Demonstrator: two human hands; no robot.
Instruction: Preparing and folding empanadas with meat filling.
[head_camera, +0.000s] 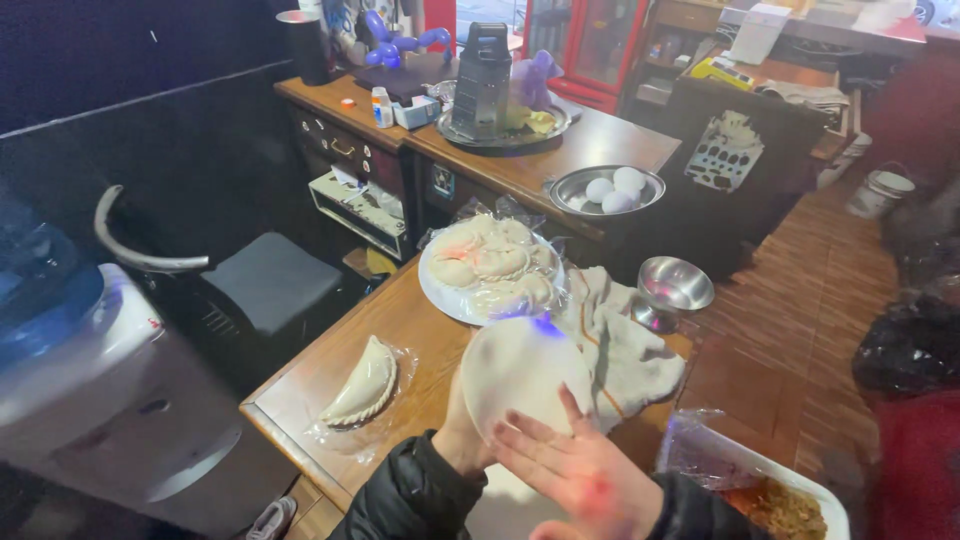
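We hold a dough circle (520, 375) on our left hand (462, 432); its fingers are hidden. Our right hand (575, 470) presses it, fingers spread. A plate (440, 292) sits at twelve o'clock.

- It looks like a small food shop or a simple eatery kitchen.
- A wooden counter (400, 330) carries a plate of folded raw pastries (492, 270) and a metal bowl of eggs (607, 190).
- A box grater (482, 80) stands on a tray.
- A red glass-door fridge (590, 40) stands behind.
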